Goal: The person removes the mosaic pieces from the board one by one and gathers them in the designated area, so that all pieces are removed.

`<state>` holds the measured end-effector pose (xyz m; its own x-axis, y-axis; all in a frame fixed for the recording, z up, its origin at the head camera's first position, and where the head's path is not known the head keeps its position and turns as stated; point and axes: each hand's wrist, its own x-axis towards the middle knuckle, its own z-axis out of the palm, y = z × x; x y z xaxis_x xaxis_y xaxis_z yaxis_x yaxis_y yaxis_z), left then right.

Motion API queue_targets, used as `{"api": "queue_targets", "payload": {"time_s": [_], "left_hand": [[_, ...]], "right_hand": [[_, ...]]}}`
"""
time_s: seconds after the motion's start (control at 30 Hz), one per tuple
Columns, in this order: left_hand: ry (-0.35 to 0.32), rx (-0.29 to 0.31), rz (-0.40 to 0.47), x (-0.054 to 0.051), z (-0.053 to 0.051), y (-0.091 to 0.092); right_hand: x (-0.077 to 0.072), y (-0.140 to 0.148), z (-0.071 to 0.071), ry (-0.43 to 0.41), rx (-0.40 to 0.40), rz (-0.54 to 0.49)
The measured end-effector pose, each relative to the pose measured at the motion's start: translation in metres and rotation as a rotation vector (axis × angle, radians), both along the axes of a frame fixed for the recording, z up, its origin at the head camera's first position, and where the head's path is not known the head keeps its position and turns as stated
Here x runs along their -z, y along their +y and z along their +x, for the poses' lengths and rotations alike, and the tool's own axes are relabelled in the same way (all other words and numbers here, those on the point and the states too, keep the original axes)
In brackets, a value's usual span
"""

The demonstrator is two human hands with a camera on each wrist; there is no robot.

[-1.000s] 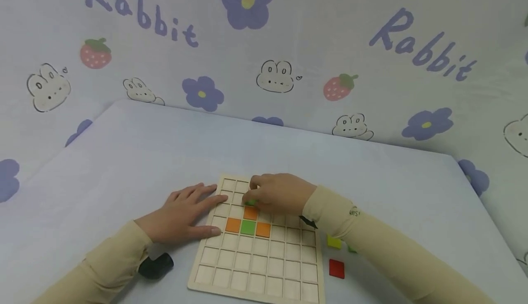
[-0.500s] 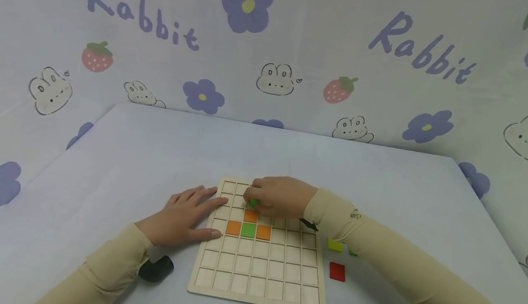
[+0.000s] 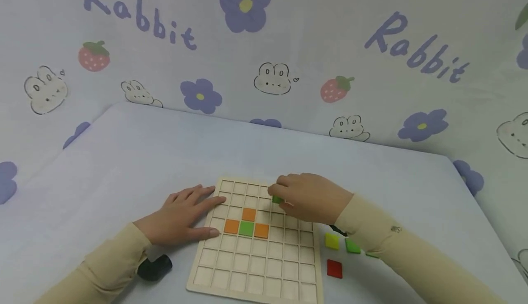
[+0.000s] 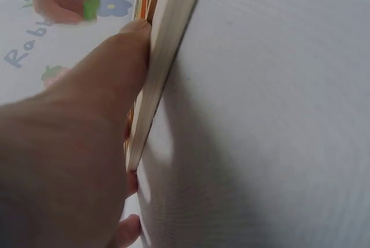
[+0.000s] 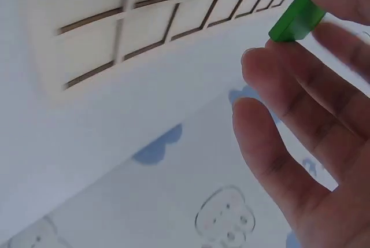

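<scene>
A wooden grid board [image 3: 257,264] lies on the white table. Three orange tiles [image 3: 249,214] and one green tile [image 3: 246,228] fill a small cluster of its squares. Along the board's left edge rests my left hand [image 3: 181,217], fingers spread and fairly straight, its thumb against the rim in the left wrist view. My right hand [image 3: 311,197] is over the upper right of the board, pinching a second green tile [image 5: 298,19] between thumb and fingers. That tile is tilted and apart from the board; the hand hides some squares behind it.
Right of the board lie a yellow tile [image 3: 332,240], a red tile [image 3: 334,268] and a loose green tile [image 3: 352,245]. Another green piece [image 3: 372,254] is partly covered by the right sleeve. A black rounded object [image 3: 154,268] sits by the left cuff. A printed cloth [image 3: 288,29] hangs behind.
My right hand has moved right, away from the squares above the upper orange tile, still with the green tile. More loose tiles show beside the sleeve. The left hand stays put.
</scene>
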<state>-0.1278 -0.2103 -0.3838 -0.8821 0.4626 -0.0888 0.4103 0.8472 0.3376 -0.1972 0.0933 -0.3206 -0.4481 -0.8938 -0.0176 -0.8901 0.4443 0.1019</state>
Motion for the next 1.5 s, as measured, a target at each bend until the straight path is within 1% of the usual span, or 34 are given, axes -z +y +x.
{"api": "queue_targets", "payload": {"time_s": [0.13, 0.2, 0.33, 0.4, 0.47, 0.5, 0.63, 0.73, 0.93, 1.0, 1.27, 1.37, 1.5], "left_hand": [[0.019, 0.002, -0.021, 0.002, -0.001, 0.0], [0.026, 0.002, -0.03, 0.003, -0.001, 0.0], [0.016, -0.002, -0.022, 0.004, -0.002, 0.001], [0.009, -0.004, -0.021, 0.005, 0.0, 0.002], [0.001, -0.01, -0.025, 0.006, 0.001, 0.003], [-0.003, -0.015, -0.028, 0.006, 0.002, 0.003], [0.003, -0.02, -0.03, 0.006, 0.005, 0.001], [0.013, -0.01, -0.018, 0.005, 0.006, 0.0], [0.003, 0.005, -0.006, 0.005, 0.006, 0.002], [0.002, 0.012, -0.005, 0.005, 0.006, 0.004], [0.017, 0.014, 0.005, 0.001, 0.007, 0.003], [0.014, 0.014, 0.005, 0.0, 0.007, 0.003], [0.014, 0.014, 0.002, 0.001, 0.007, 0.005]], "right_hand": [[-0.004, 0.041, 0.023, -0.08, 0.163, -0.06], [-0.002, 0.064, 0.035, -0.084, 0.208, -0.101], [0.007, 0.105, 0.064, -0.042, 0.232, -0.179], [0.011, 0.121, 0.078, -0.038, 0.236, -0.193], [0.016, 0.133, 0.09, -0.042, 0.245, -0.18], [0.018, 0.137, 0.096, -0.053, 0.25, -0.167], [0.028, 0.147, 0.109, -0.041, 0.197, -0.151], [0.037, 0.15, 0.113, -0.027, 0.155, -0.184], [0.048, 0.151, 0.118, -0.075, 0.19, -0.193], [0.05, 0.152, 0.119, -0.074, 0.196, -0.192], [0.049, 0.149, 0.114, -0.021, 0.159, -0.184], [0.045, 0.149, 0.112, 0.01, 0.126, -0.21], [0.033, 0.143, 0.106, 0.061, 0.088, -0.285]]}}
